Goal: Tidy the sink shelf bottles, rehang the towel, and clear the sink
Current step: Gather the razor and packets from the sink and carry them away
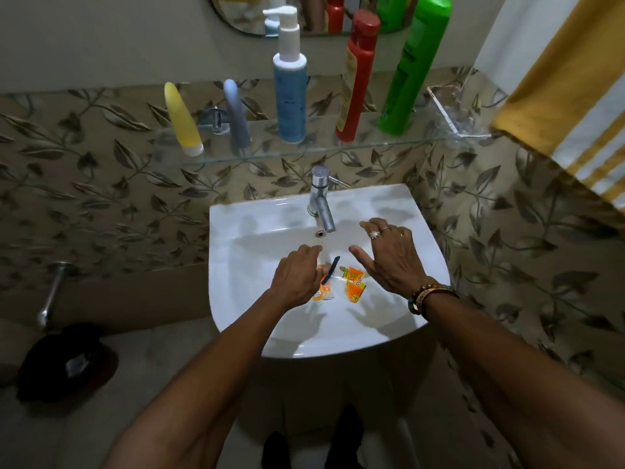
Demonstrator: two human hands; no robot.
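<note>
A chrome tap (pixel 319 198) faces me against leaf-patterned wall tiles (pixel 101 184), a mirror (pixel 250 11) above. A clear plastic holder (pixel 453 110) sits on the tiles, right. Low on my left, a metal pipe (pixel 50 292) juts over a dark heap (pixel 64 363) on the floor (pixel 142 367).

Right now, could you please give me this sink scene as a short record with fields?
Basin: white sink holds orange wrappers and a dark thin stick
Left hand: over the wrappers, beside the stick; grip unclear
Right hand: fingers spread, holding nothing
Glass shelf: yellow tube, grey tube, blue pump bottle, red bottle, green bottle, all standing
Towel: white and gold, hanging at right
</note>
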